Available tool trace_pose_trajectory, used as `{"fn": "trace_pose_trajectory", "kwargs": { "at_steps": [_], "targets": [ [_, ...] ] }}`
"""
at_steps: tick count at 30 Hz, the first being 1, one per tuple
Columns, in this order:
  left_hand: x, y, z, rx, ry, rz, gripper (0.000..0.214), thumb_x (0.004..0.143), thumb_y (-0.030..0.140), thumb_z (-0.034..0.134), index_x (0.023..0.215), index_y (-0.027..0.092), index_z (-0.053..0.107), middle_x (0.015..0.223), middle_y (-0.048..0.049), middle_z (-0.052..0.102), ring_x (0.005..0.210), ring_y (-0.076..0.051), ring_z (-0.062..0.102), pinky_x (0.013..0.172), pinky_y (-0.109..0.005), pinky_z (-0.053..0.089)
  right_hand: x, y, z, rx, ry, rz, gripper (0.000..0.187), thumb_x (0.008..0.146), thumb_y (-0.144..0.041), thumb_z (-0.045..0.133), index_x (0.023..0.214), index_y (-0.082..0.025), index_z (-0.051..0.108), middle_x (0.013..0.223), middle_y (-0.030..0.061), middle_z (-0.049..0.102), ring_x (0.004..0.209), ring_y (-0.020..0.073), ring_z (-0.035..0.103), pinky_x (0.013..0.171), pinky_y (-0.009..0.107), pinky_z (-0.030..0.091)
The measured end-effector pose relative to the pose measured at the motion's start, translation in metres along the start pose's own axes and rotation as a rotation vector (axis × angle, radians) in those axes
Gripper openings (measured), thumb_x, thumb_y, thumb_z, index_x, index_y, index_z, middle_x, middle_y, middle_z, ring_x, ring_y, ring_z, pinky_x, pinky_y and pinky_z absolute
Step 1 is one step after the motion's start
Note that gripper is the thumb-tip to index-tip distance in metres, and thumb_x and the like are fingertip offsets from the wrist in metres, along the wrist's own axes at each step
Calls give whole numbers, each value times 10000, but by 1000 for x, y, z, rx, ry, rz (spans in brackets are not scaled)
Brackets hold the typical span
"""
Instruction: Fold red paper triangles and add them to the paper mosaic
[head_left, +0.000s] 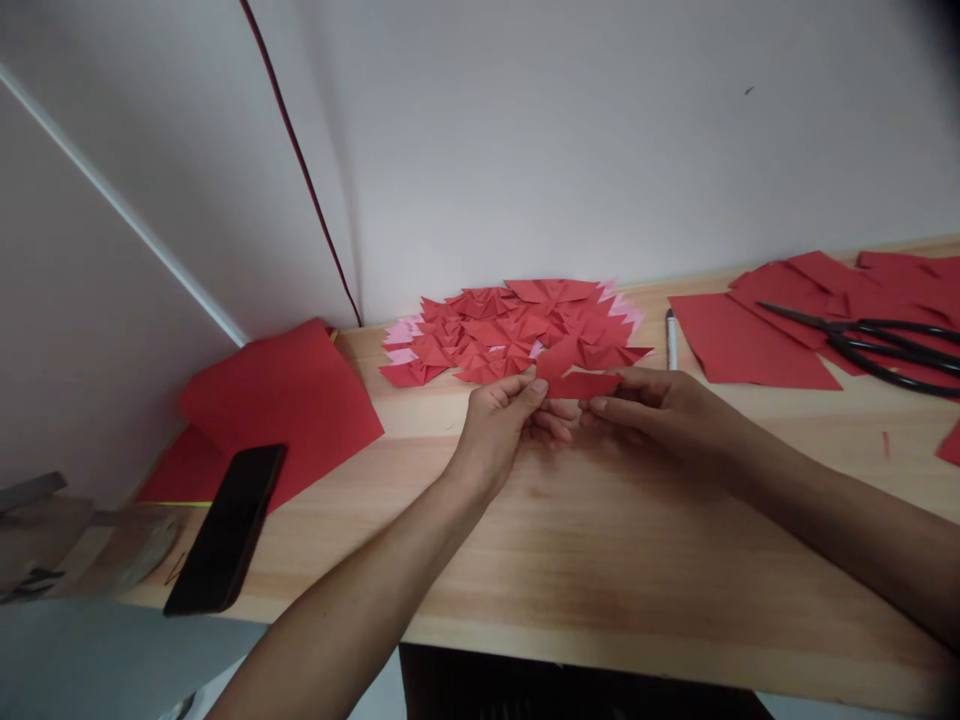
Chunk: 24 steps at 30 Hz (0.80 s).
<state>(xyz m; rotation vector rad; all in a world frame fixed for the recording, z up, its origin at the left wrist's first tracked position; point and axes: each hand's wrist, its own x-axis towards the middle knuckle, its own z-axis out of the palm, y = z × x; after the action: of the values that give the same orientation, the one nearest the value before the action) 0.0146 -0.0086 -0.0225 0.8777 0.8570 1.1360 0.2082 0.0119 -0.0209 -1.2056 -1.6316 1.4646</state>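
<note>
Pinched at its two ends, one small red paper [581, 385] is held between the left hand [502, 410] and the right hand [660, 405]. Left grip: thumb pressed flat on the paper's left end, lower fingers loosely spread beneath. Right grip: thumb and fingertips closed on the right end. Form of the paper: a matte, creased piece with a straight lower strip and a flap rising at the left; it is held above the table, just to the near side of the pile.

Pile [510, 332], far centre: many folded red paper pieces, pointed at the ends, with sharp pleats, overlapping in rows; pale pink points show at its left and right edges.

Pen [672, 345], right of the pile: slim white barrel, dark tip at the far end.

Squares [754, 340], far right: flat red paper, smooth, straight-edged, loosely fanned. Scissors [847, 327] lie across them, dark metal blades pointing left, black looped handles to the right.

Scrap [886, 445], near side of the squares: thin red sliver.

Sheets [307, 400], left: large red paper, one curling upward, yellow showing at the edge.

Phone [229, 525], near left: black, glossy, rectangular, overlapping the sheets.

Table [600, 580]: pale wood, streaked grain.

Cord [300, 155], far left: thin, dark red, hanging against a plain, pale wall [525, 130].
</note>
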Motion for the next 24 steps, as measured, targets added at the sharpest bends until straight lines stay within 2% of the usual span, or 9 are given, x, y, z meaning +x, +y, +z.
{"fn": "trace_pose_trajectory", "kwargs": {
  "at_steps": [4,7,10,14,18,24],
  "targets": [
    [-1,2,1,-8,13,-30,244,775,342,702,760,119,605,700,-59,716,481,-107,619,446,-195,470,0,-1,0,-13,-5,22,289,747,-493,730,775,-207,704,545,-24,559,491,102,448,462,256,283],
    [1,6,-1,19,30,-55,223,773,317,688,710,122,599,623,-33,682,425,-101,591,407,-188,440,0,-1,-2,-38,-64,17,306,767,-518,714,805,-214,705,568,-21,566,509,109,458,473,257,293],
    [4,10,-7,91,47,-78,215,771,282,660,641,122,599,493,4,597,328,-79,493,336,-180,360,1,3,-5,-36,-124,6,372,826,-570,645,859,-204,704,691,13,639,523,100,457,481,255,303],
    [6,14,-11,142,65,-42,206,773,263,651,628,126,601,480,15,571,335,-68,469,336,-174,351,4,7,-8,62,-130,0,457,876,-618,558,883,-185,705,874,79,711,562,108,496,505,265,353],
    [3,15,-9,164,7,-40,203,798,274,644,662,132,593,499,18,581,347,-64,475,356,-172,365,4,5,-9,-23,-177,-10,410,867,-586,599,846,-192,710,806,54,693,537,93,461,494,257,330],
    [5,14,-11,185,-56,-70,233,807,309,660,680,143,557,525,23,576,377,-67,491,395,-184,386,1,0,-7,-105,-195,-16,408,853,-586,600,810,-198,719,611,-5,574,511,91,423,471,245,292]
  ]
}}
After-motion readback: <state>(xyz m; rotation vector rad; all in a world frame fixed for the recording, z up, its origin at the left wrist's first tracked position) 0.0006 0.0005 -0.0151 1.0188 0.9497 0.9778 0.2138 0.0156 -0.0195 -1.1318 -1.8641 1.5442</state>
